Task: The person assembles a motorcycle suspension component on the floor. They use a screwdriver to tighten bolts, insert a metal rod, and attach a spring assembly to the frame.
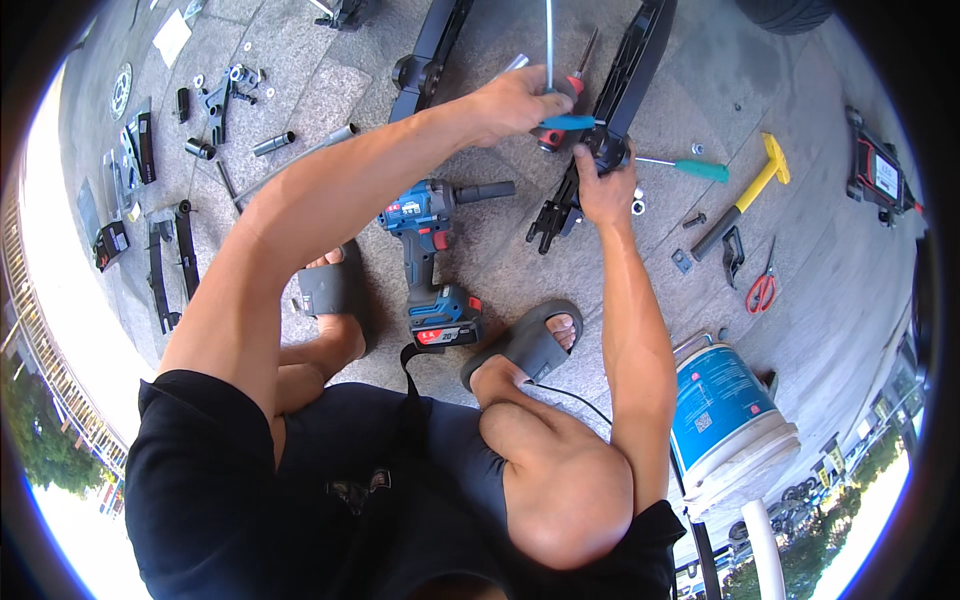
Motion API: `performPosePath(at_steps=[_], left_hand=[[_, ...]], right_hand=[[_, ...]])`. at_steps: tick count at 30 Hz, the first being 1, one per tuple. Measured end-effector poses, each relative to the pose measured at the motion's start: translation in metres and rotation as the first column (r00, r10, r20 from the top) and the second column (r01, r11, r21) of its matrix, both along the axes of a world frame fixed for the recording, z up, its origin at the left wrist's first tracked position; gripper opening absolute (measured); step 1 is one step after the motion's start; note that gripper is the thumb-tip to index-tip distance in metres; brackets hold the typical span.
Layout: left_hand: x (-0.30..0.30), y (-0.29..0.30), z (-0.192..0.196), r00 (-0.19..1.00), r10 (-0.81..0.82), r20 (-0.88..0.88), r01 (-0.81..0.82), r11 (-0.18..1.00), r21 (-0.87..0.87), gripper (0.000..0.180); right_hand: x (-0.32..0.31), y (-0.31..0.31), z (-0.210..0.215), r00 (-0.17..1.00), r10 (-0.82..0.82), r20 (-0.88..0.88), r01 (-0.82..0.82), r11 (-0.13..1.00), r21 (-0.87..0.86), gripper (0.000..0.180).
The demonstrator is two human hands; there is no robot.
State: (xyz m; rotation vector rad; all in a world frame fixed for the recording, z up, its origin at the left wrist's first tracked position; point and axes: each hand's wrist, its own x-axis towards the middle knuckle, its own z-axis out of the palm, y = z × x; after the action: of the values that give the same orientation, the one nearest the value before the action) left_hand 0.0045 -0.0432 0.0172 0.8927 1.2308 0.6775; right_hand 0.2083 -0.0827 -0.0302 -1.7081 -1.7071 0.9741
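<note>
My left hand (512,106) is closed around a tool with a blue handle (568,123). A long thin metal rod (549,40) rises from that hand; I cannot tell whether it belongs to the same tool. The handle's right end meets a long black frame part (630,70), which lies slanted on the paving. My right hand (607,188) grips this part near its lower end, thumb on top. Beside my left hand lies a red-handled screwdriver (575,86), partly covered. Just right of the frame part is a green-handled screwdriver (700,169).
A blue cordless impact wrench (425,235) stands between my sandalled feet. On the right are a yellow hammer (765,172), red-handled scissors (762,292) and a blue-white bucket (725,410). Another black frame part (420,75), sockets (273,144) and small black parts (180,250) lie left.
</note>
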Motion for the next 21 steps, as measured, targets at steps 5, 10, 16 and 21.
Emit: performPosePath(at_steps=[5,10,16,21], left_hand=[[-0.007,0.02,0.004,0.981,-0.052,0.189,0.094,0.971,-0.22,0.029],[-0.016,0.036,0.011,0.96,-0.246,-0.134,0.229,0.965,-0.125,0.028],[-0.007,0.047,0.003,0.952,-0.283,-0.118,0.262,0.951,-0.167,0.021],[0.0,0.049,-0.003,0.948,-0.292,-0.124,0.263,0.942,-0.206,0.018]], right_hand=[[0.0,0.0,0.002,0.998,0.009,-0.064,-0.009,1.0,0.0,0.073],[-0.001,-0.001,0.004,1.0,-0.011,-0.015,0.01,1.0,-0.006,0.069],[0.0,0.0,0.004,0.999,0.03,-0.014,-0.029,0.999,0.031,0.068],[-0.001,-0.002,0.001,1.0,0.007,0.012,-0.008,0.993,0.119,0.059]])
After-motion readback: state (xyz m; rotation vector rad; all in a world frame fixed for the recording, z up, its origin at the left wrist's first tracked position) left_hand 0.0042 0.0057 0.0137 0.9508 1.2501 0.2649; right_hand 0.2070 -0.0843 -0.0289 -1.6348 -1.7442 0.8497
